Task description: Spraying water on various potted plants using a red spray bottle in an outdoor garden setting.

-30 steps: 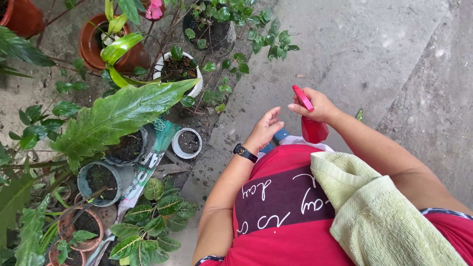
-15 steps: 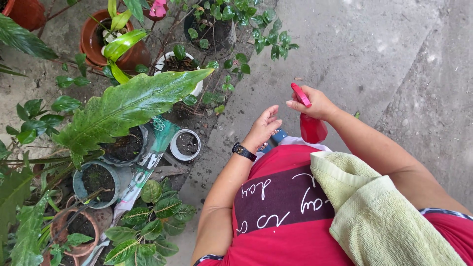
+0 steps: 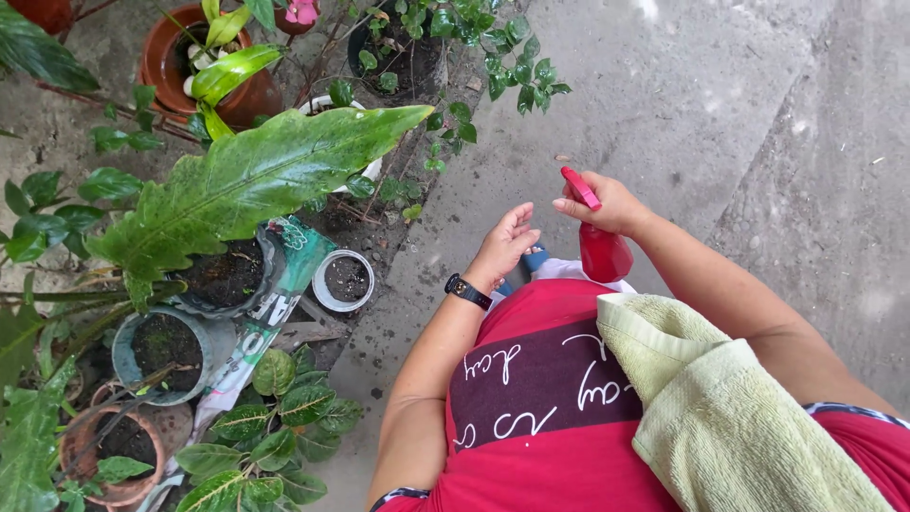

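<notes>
A single head-worn camera looked almost straight down from the person's own height, close over the red shirt (image 3: 559, 398) and both arms. It faced forward over the concrete floor (image 3: 720, 85), with potted plants (image 3: 237, 190) filling the frame's left side. No second view shared the scene.

Big green leaf (image 3: 248, 180) at 10 o'clock, terracotta pot (image 3: 169, 59) & pink flower (image 3: 301, 10) at 11, small white pot w/ soil (image 3: 342, 280) center-left, green towel (image 3: 720, 408) at 5.

Red shirt (image 3: 531, 446); black wristwatch (image 3: 470, 292); green shoulder towel (image 3: 720, 408)
</notes>
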